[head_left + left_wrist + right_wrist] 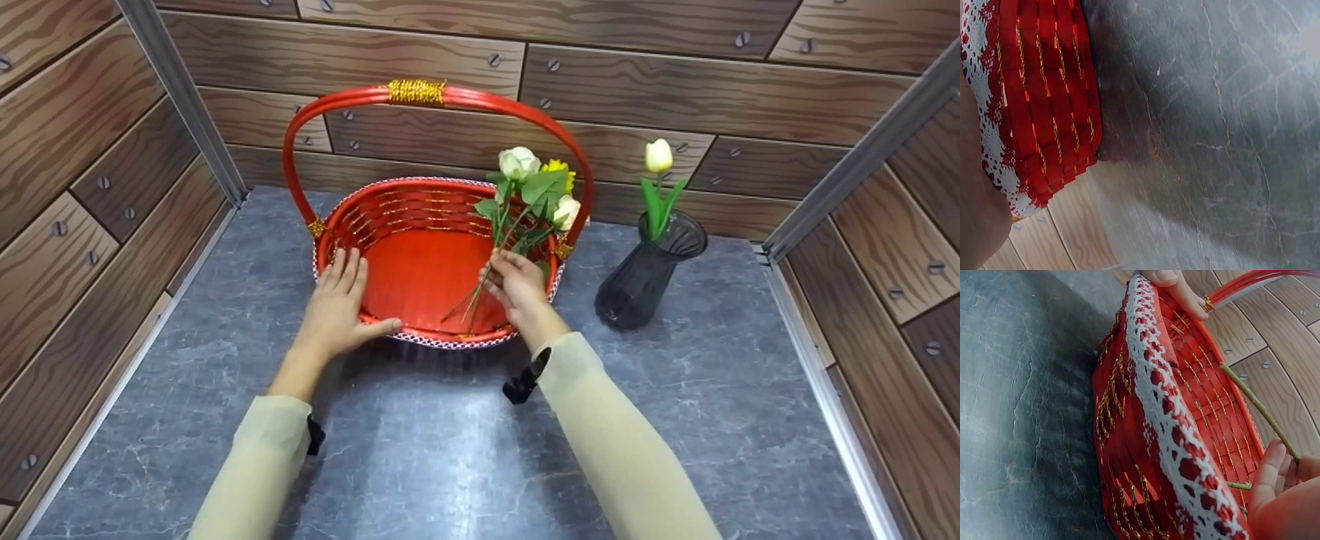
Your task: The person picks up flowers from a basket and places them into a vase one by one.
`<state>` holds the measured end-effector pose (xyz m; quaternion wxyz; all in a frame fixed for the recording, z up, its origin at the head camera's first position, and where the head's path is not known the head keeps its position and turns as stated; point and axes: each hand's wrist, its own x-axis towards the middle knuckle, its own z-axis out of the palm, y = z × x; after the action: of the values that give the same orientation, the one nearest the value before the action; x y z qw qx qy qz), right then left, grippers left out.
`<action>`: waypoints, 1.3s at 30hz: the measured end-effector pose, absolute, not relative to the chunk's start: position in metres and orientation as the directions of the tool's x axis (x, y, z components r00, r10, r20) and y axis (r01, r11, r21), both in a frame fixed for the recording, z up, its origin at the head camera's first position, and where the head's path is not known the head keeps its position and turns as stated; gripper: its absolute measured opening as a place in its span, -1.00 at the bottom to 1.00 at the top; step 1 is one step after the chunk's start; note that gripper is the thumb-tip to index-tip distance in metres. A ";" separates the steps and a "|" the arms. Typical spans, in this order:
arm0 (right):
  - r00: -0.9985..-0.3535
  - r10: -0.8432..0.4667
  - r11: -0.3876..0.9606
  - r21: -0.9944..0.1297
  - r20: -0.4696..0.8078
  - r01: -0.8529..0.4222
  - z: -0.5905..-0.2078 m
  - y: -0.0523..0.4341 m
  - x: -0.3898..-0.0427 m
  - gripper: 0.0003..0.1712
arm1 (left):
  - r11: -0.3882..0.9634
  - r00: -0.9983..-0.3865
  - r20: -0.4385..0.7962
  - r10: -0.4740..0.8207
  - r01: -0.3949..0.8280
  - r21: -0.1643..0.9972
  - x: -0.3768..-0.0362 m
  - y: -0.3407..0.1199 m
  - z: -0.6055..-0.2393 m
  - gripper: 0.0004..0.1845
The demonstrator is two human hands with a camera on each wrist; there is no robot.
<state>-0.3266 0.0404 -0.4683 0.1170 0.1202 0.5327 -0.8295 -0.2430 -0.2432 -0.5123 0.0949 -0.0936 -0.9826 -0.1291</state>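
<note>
Nearest the viewer, two pale sleeves (255,450) extend over a grey marbled surface (427,465), a black wrist unit (519,386) showing at the right cuff. The left hand (337,311) lies on the near left rim of a red basket (420,270), fingers straight, thumb spread wide along the edge. The right hand (521,289) is narrowed to a pinch on several thin green stems (471,304), whose lower ends cross over the basket floor between the hands. The basket stands directly before and between both hands: woven red sides with gold cord threaded through, white lace trim (1165,424) below the rim, a smooth red floor. Just beyond the right hand, the held flowers (541,187) fan out over the basket's right side: pale cream roses, a bright yellow bloom partly hidden, broad green leaves. To the right of that hand, outside the basket, a dark translucent vase (636,289) with a flared mouth contains one pale yellow tulip (658,156). Beyond both hands arches the red handle (291,157), gold-wrapped at its crown, before a wood-plank-patterned wall (375,49).
</note>
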 end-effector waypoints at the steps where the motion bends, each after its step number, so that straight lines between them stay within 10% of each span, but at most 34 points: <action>1: -0.946 -0.068 -0.401 -0.859 -0.317 0.317 -0.468 0.040 -0.326 -0.84 | 0.949 -0.964 0.211 0.160 0.209 0.236 -0.243 -0.243 -0.512 0.29; 39: -0.966 -0.234 -0.224 -0.961 -0.111 0.164 -0.452 0.083 -0.275 -0.73 | 0.942 -0.964 0.214 0.156 0.210 0.263 -0.242 -0.244 -0.514 0.30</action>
<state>-0.2752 0.0833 -0.4521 0.1273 -0.0285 0.6098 -0.7817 -0.2424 -0.2440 -0.5138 0.0954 -0.0934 -0.9806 -0.1433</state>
